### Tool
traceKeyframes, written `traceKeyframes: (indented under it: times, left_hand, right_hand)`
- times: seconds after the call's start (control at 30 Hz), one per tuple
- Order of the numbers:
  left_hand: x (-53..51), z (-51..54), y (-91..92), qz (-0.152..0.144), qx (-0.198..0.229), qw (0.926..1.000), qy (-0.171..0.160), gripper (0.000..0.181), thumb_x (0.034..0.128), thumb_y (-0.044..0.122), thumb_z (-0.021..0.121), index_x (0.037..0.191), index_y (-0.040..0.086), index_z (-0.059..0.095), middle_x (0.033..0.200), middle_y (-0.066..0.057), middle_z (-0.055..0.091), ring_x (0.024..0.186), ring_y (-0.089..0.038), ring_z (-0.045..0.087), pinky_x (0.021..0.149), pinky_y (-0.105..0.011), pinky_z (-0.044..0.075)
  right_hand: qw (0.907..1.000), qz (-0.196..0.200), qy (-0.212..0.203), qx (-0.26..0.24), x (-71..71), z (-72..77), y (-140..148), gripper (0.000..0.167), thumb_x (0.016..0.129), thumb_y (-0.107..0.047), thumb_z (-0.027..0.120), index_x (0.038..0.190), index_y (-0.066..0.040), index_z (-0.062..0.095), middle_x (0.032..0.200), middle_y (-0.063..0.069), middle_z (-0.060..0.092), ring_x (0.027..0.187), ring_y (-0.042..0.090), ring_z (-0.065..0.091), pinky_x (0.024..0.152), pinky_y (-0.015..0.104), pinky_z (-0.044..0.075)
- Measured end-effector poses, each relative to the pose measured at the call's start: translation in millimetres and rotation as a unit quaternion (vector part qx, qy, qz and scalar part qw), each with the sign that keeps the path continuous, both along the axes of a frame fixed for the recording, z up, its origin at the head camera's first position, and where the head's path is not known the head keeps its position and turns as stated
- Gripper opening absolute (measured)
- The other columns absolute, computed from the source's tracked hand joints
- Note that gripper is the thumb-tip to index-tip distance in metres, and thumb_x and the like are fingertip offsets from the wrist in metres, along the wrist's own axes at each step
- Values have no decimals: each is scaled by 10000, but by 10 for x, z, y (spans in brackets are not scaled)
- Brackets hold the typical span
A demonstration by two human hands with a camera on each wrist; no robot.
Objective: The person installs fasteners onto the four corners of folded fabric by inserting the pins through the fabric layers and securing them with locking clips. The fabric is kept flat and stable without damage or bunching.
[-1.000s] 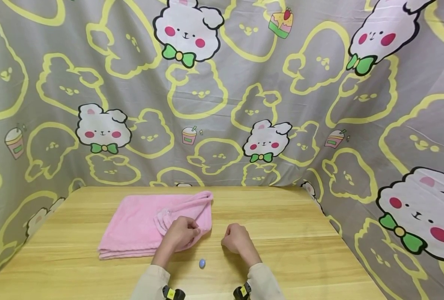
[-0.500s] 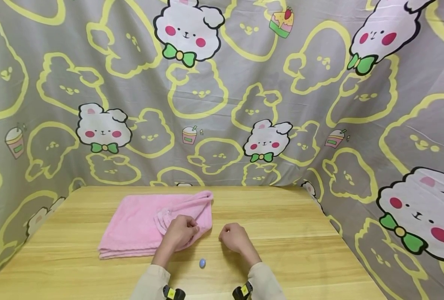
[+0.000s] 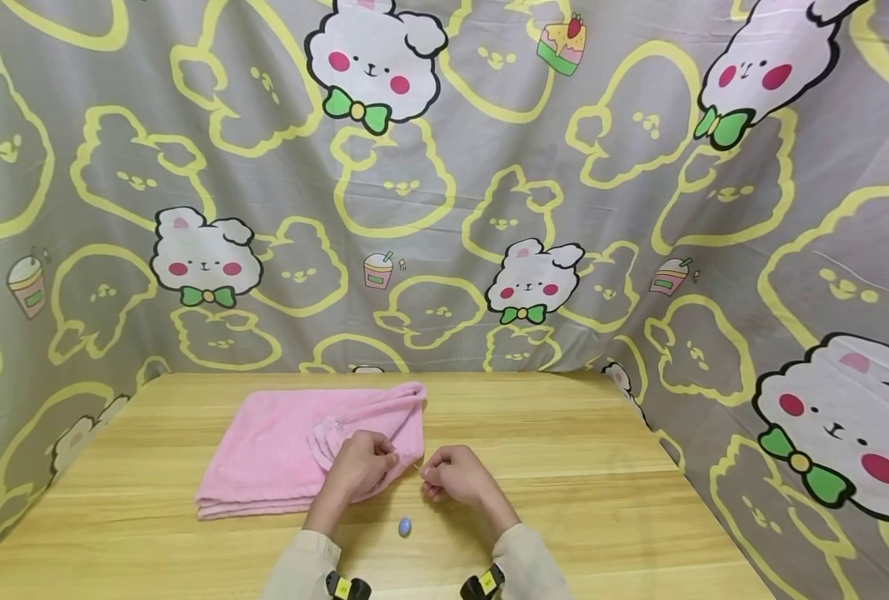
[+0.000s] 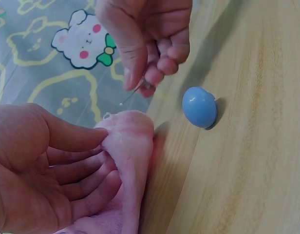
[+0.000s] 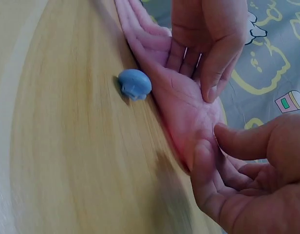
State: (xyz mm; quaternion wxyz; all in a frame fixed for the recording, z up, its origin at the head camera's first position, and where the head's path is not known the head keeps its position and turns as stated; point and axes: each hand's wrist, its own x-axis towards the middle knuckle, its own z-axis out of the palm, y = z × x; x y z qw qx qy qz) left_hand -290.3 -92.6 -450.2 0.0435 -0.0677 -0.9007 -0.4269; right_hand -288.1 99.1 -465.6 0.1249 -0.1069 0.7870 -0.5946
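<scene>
A folded pink plush towel [image 3: 272, 450] lies on the left part of the table, its near right corner turned up. My left hand [image 3: 362, 462] pinches that corner between thumb and fingers, as the left wrist view shows close up at the towel edge [image 4: 128, 129]. My right hand [image 3: 459, 473] is just right of the corner, its thumb and forefinger pinching a thin metal pin [image 4: 129, 97]. The pin points toward the cloth, apart from it in the left wrist view. Nearer me sits a small glossy blue rounded piece [image 3: 405, 527], with a notched underside in the right wrist view.
The wood-grain table [image 3: 564, 500] runs back to a grey curtain [image 3: 444, 208] printed with rabbits, which also hangs along both sides. Dark wrist straps [image 3: 483, 582] sit over my light sleeves [image 3: 530, 567].
My right hand has moved left toward the towel corner, and the thin pin has come into view at its fingertips. My left hand stays on the towel; the blue piece has not moved.
</scene>
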Motion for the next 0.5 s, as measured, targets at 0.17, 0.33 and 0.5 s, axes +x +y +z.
traceKeyframes:
  times: [0.17,0.33,0.5]
  left_hand:
    - [-1,9,1,-11,-39,10000,-27,42,858,66,726,819,52,720,741,-11,675,690,-150,564,662,-314,453]
    - [-1,6,9,-74,-66,9999,26,39,854,77,738,822,55,730,746,-13,682,690,-147,564,653,-309,455]
    - [18,30,7,-150,-74,9999,25,55,848,106,759,831,53,756,761,-6,700,691,-138,568,652,-306,461]
  right_hand:
    - [9996,81,-118,-250,2,-28,-51,76,898,61,568,926,113,616,751,164,694,642,175,676,637,354,612]
    - [9998,22,46,-168,40,-51,-113,105,880,82,543,940,128,616,777,213,710,632,169,670,624,353,611]
    - [9999,-43,119,-110,52,-104,-177,88,876,81,538,909,104,616,756,189,711,618,156,654,604,329,601]
